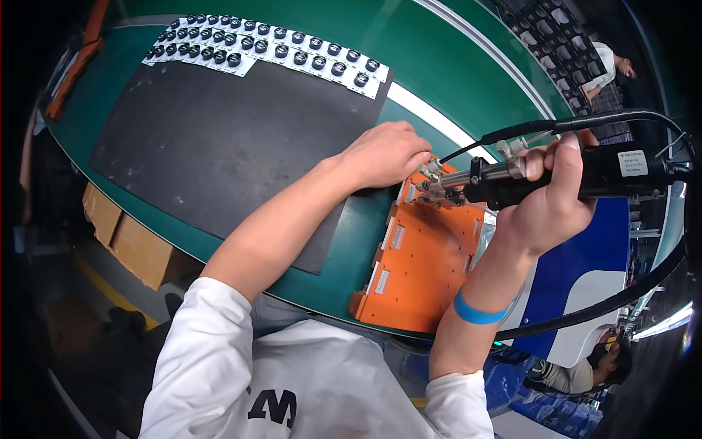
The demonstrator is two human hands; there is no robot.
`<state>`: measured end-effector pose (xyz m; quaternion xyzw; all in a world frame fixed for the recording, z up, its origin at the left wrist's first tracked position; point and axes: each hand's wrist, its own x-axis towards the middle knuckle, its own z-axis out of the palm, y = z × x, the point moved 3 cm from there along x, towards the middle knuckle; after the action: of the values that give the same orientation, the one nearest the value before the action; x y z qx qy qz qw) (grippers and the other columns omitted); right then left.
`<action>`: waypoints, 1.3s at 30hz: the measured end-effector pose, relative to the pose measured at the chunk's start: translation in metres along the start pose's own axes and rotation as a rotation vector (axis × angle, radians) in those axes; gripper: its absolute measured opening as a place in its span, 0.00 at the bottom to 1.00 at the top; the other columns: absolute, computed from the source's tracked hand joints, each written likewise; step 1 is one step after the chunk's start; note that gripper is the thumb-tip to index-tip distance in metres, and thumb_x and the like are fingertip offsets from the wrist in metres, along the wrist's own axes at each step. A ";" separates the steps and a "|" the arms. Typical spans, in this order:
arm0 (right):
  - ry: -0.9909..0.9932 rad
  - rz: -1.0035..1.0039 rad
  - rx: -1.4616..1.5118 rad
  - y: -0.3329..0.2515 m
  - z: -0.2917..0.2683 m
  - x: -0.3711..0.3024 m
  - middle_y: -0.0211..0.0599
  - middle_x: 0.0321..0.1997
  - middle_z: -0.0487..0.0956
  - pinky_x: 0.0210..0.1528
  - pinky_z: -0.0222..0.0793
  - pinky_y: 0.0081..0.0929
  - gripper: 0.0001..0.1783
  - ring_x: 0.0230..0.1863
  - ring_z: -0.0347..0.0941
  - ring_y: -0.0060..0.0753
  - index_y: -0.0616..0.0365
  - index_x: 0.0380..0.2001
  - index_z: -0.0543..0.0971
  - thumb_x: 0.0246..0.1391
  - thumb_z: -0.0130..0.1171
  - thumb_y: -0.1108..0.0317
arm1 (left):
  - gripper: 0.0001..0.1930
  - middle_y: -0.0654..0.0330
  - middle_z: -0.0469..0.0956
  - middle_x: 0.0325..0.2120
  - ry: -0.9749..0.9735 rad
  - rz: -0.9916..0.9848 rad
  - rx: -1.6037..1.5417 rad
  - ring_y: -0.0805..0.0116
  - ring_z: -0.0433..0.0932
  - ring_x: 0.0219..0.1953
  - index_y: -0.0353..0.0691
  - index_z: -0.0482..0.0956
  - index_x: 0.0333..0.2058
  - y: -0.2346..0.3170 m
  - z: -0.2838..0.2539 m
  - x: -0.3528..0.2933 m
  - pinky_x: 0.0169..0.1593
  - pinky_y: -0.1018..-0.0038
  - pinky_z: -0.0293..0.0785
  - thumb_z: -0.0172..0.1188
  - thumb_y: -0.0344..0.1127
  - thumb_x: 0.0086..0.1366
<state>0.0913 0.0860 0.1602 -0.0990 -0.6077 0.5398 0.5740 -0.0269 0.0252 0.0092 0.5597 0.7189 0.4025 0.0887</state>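
My right hand (552, 186) is wrapped round a black powered screwdriver (603, 172) with a metal nose, a hose and a cable. The tool lies nearly level, its nose pointing left over the far end of an orange fixture plate (428, 263). Around the nose (439, 186) are small metal fittings; what the tip touches is hidden. My left hand (387, 154) rests at the fixture's far left corner, fingers curled and pressed together beside the nose. Whatever those fingers pinch cannot be made out.
Rows of white boards with round black parts (281, 51) lie on a black mat (219, 154) on the green table. A black hose (607, 311) loops at the right. Cardboard boxes (128, 238) stand below the left edge. Other people (603, 69) are at the far right.
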 end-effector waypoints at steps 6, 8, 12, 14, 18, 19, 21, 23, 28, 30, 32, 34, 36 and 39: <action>-0.026 0.036 -0.012 0.001 -0.002 0.000 0.28 0.20 0.64 0.24 0.62 0.20 0.12 0.17 0.61 0.19 0.66 0.42 0.70 0.54 0.52 0.75 | 0.15 0.54 0.77 0.38 0.005 -0.001 0.000 0.57 0.72 0.48 0.40 0.79 0.42 0.000 0.001 0.002 0.51 0.64 0.68 0.58 0.39 0.57; -0.029 0.044 -0.007 0.002 -0.001 0.000 0.28 0.20 0.64 0.23 0.62 0.20 0.12 0.17 0.61 0.19 0.66 0.42 0.70 0.54 0.52 0.75 | 0.15 0.54 0.77 0.38 0.009 0.007 0.011 0.57 0.72 0.48 0.40 0.79 0.42 0.000 0.000 0.001 0.51 0.65 0.68 0.59 0.39 0.57; -0.016 0.047 -0.013 0.003 -0.002 0.000 0.27 0.19 0.64 0.22 0.61 0.19 0.10 0.17 0.61 0.18 0.64 0.40 0.71 0.54 0.53 0.75 | 0.15 0.53 0.77 0.37 0.009 0.014 0.012 0.57 0.72 0.48 0.39 0.79 0.42 -0.001 0.001 0.001 0.51 0.64 0.68 0.57 0.39 0.59; -0.005 0.063 -0.010 0.004 -0.002 0.001 0.26 0.19 0.64 0.22 0.61 0.19 0.09 0.17 0.61 0.18 0.64 0.40 0.71 0.55 0.53 0.75 | 0.14 0.53 0.77 0.37 0.041 0.024 0.004 0.56 0.72 0.47 0.39 0.79 0.42 0.000 0.002 0.001 0.51 0.64 0.68 0.56 0.38 0.60; 0.000 0.060 -0.012 0.002 -0.001 0.001 0.26 0.19 0.64 0.21 0.61 0.19 0.09 0.16 0.61 0.18 0.64 0.39 0.71 0.55 0.52 0.75 | 0.14 0.53 0.77 0.37 0.021 0.032 0.019 0.56 0.73 0.46 0.39 0.79 0.42 0.001 0.000 0.001 0.50 0.64 0.68 0.54 0.38 0.61; 0.003 0.072 -0.012 0.002 -0.001 0.001 0.26 0.19 0.64 0.21 0.61 0.19 0.09 0.16 0.61 0.18 0.64 0.39 0.71 0.55 0.52 0.75 | 0.14 0.53 0.77 0.37 0.025 0.024 0.012 0.56 0.73 0.46 0.39 0.79 0.42 0.001 0.000 0.000 0.50 0.64 0.68 0.54 0.38 0.61; -0.004 0.066 -0.008 0.002 0.000 0.001 0.26 0.19 0.64 0.21 0.60 0.19 0.09 0.16 0.61 0.18 0.64 0.39 0.71 0.54 0.52 0.75 | 0.14 0.53 0.77 0.37 0.030 0.017 0.004 0.56 0.73 0.46 0.38 0.78 0.42 0.001 0.000 0.000 0.50 0.64 0.68 0.53 0.38 0.62; -0.011 0.061 -0.002 0.002 0.001 0.000 0.26 0.19 0.64 0.21 0.60 0.19 0.09 0.16 0.61 0.18 0.63 0.39 0.71 0.54 0.52 0.75 | 0.14 0.53 0.77 0.36 0.029 0.037 0.024 0.55 0.73 0.46 0.38 0.78 0.43 -0.001 0.000 0.001 0.50 0.63 0.68 0.53 0.39 0.62; -0.105 0.088 -0.038 -0.001 -0.001 -0.002 0.29 0.20 0.67 0.22 0.60 0.18 0.06 0.17 0.62 0.18 0.64 0.36 0.72 0.54 0.52 0.75 | 0.13 0.52 0.76 0.35 0.044 0.050 -0.008 0.54 0.72 0.45 0.39 0.79 0.39 0.003 0.000 0.000 0.49 0.63 0.68 0.51 0.40 0.64; -0.096 0.074 -0.030 -0.001 0.007 -0.007 0.30 0.20 0.69 0.22 0.60 0.17 0.06 0.17 0.62 0.18 0.66 0.36 0.72 0.54 0.53 0.76 | 0.13 0.51 0.76 0.34 0.030 0.040 -0.019 0.54 0.72 0.45 0.39 0.79 0.38 0.003 0.001 0.001 0.49 0.62 0.68 0.50 0.40 0.65; -0.122 0.018 -0.030 0.005 0.009 -0.006 0.29 0.19 0.69 0.24 0.62 0.16 0.15 0.18 0.64 0.19 0.69 0.46 0.72 0.54 0.56 0.77 | 0.14 0.51 0.75 0.33 0.036 0.025 0.007 0.54 0.72 0.44 0.39 0.78 0.35 -0.001 0.001 0.000 0.49 0.61 0.67 0.48 0.42 0.66; -0.041 -0.025 -0.116 -0.004 0.001 0.002 0.29 0.19 0.70 0.26 0.62 0.17 0.20 0.19 0.66 0.19 0.69 0.50 0.71 0.54 0.57 0.76 | 0.15 0.51 0.76 0.35 -0.013 0.000 -0.001 0.55 0.72 0.46 0.39 0.78 0.38 -0.003 0.003 0.002 0.51 0.62 0.67 0.47 0.43 0.67; 0.190 -0.039 -0.160 -0.022 -0.019 0.020 0.30 0.21 0.72 0.28 0.64 0.16 0.14 0.22 0.67 0.19 0.67 0.44 0.76 0.55 0.58 0.72 | 0.16 0.51 0.76 0.38 0.020 0.025 0.014 0.55 0.71 0.48 0.39 0.78 0.41 -0.001 0.002 0.002 0.52 0.63 0.66 0.47 0.43 0.67; 0.041 -0.093 0.127 -0.039 -0.043 0.042 0.34 0.23 0.73 0.25 0.65 0.19 0.11 0.19 0.68 0.22 0.68 0.39 0.77 0.54 0.56 0.72 | 0.16 0.52 0.77 0.40 0.000 -0.002 0.017 0.56 0.71 0.49 0.39 0.78 0.43 0.002 -0.001 0.002 0.53 0.63 0.66 0.47 0.43 0.67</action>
<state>0.1315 0.1246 0.2048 -0.0452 -0.5643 0.5480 0.6158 -0.0269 0.0264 0.0117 0.5595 0.7231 0.3963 0.0842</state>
